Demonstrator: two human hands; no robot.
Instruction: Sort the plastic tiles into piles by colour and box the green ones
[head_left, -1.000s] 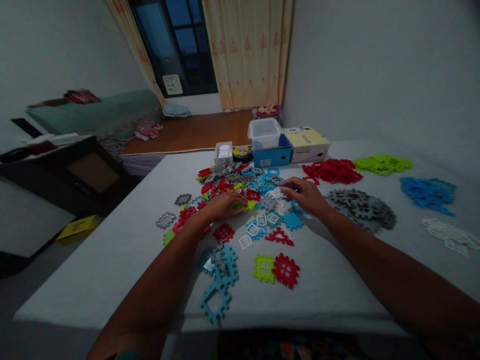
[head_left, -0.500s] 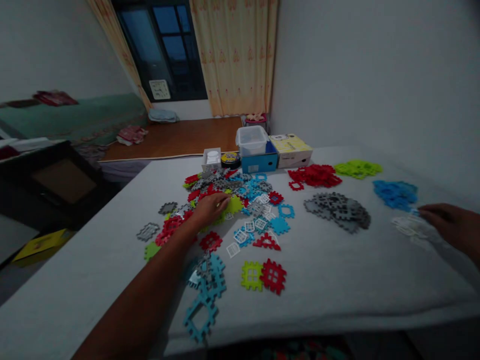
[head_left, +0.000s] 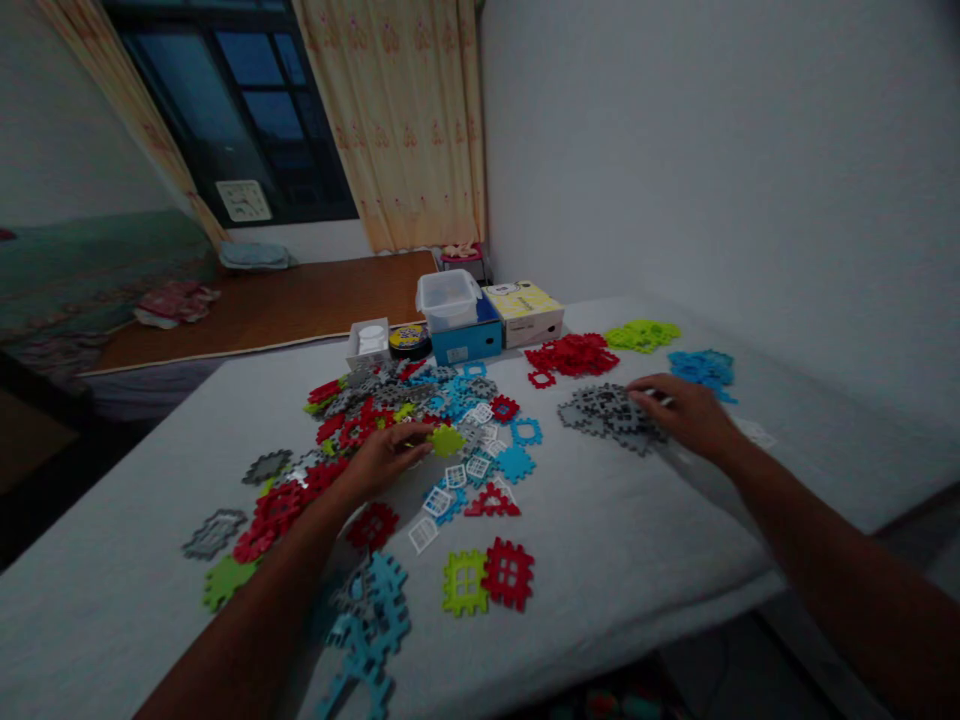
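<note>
A mixed heap of flat, notched plastic tiles (head_left: 420, 400) in red, blue, grey, green and white lies on the grey table (head_left: 600, 540). My left hand (head_left: 386, 457) rests at the heap's near edge and pinches a lime-green tile (head_left: 447, 440) with its fingertips. My right hand (head_left: 686, 412) lies palm down over the right side of a sorted grey pile (head_left: 604, 410), fingers half curled; what is under them is hidden. Sorted piles of red tiles (head_left: 570, 355), lime-green tiles (head_left: 641, 334) and blue tiles (head_left: 701, 366) lie beyond it.
At the table's far edge stand a blue box (head_left: 465, 340) with a clear tub (head_left: 447, 297) on it, a yellow-and-white box (head_left: 525, 310), a small white box (head_left: 369, 342) and a round tin (head_left: 409, 340). Loose tiles (head_left: 487, 575) lie near the front edge. A white wall runs along the right.
My right hand has come back left from the white tiles at the far right to the grey pile. My left hand now grips a lime-green tile. The view has swung right.
</note>
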